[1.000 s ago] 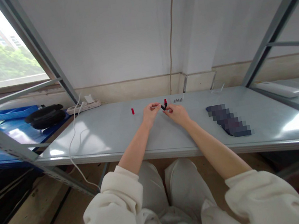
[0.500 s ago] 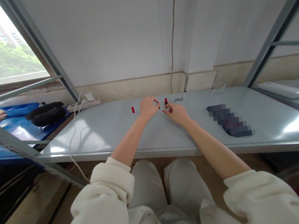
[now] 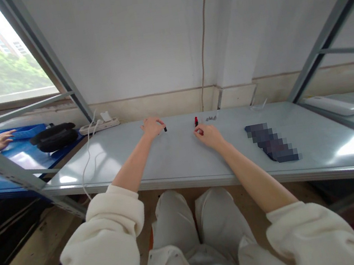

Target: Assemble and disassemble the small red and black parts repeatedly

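My left hand [image 3: 152, 127] is over the left-middle of the grey table [image 3: 181, 159], its fingers bent. A small black cylinder [image 3: 165, 129] shows at its fingertips. To the right, my right hand [image 3: 210, 135] rests low over the table with its thumb and fingers pinched. A small red-and-black cylinder [image 3: 196, 121] rises from those fingertips, its lower end hidden by them. Just beyond the right hand lies a group of small grey metal pieces [image 3: 211, 118], too small to name.
A dark pixelated item [image 3: 272, 143] lies at the right. A power strip [image 3: 99, 125] and white cable [image 3: 89, 152] are at the back left. Beyond the metal frame [image 3: 15, 165], another person's hand [image 3: 2, 139] is near a blue tray [image 3: 29, 131] and a black case [image 3: 54, 136].
My left hand has moved left, away from my right hand, with the black cylinder at its fingertips. The separate red cylinder is now out of sight there. My right hand has barely moved.
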Motion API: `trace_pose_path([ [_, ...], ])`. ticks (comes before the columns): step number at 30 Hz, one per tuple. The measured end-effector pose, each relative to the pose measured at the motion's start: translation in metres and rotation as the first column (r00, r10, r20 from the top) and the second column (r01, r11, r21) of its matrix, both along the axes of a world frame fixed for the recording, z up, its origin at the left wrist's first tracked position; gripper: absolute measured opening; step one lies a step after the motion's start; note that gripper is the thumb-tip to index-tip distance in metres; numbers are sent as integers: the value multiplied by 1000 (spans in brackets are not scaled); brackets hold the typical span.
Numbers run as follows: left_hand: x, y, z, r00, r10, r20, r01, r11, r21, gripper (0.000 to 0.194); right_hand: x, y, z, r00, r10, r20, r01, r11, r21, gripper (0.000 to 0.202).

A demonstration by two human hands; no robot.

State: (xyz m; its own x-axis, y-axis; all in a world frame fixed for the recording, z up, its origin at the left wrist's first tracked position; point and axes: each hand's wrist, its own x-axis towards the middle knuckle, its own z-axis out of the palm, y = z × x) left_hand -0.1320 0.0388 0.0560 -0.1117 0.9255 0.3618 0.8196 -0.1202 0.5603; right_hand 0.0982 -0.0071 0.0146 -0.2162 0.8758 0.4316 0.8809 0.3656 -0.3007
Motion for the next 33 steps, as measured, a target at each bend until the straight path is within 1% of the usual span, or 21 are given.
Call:
trace_pose_path([
  [7, -8, 2, -8, 998, 32, -45, -33, 999, -29, 6, 1, 2, -2, 1000, 7, 1, -7, 1000, -5, 21],
  [18, -10, -2, -5, 991, 56, -120, -60, 998, -27, 4, 1, 0, 0, 1000, -3, 4, 3, 1000, -4, 22],
  [22, -10, -3, -5, 992, 50, -120, -55, 998, -42, 4, 1, 0, 0, 1000, -2, 2, 2, 1000, -5, 22],
  [29, -12, -1, -7, 993, 58, -100, -59, 998, -9, 3, 1, 0, 0, 1000, -9, 9, 9, 1000, -6, 22],
  [33, -11, -1, -6, 995, 49, -83, -50, 999, -15, 4, 1, 1, -1, 1000, -3, 7, 3, 1000, 3, 22],
])
